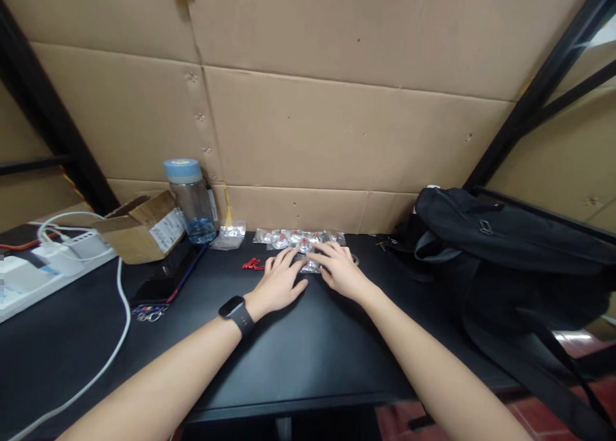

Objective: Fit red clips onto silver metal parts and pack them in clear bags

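Observation:
Along the back of the black table lies a row of small clear plastic packets (280, 239), several of them, each with a silvery round piece and a bit of red inside. My left hand (279, 280), with a dark watch at its wrist, rests palm down with fingers spread at the front of the row. Beside it my right hand (342, 271) reaches in, fingers stretched out over another packet (310, 265). The fingertips are at the packets, and neither hand grips one. Red cords (253, 264) lie just left of my left hand.
A blue-lidded bottle (187, 200), an opened cardboard box (139, 232) and a dark phone (168, 277) stand or lie to the left, near a white power strip (52, 271) and cable. A black backpack (520, 255) fills the right side. Cardboard (308, 133) walls the back.

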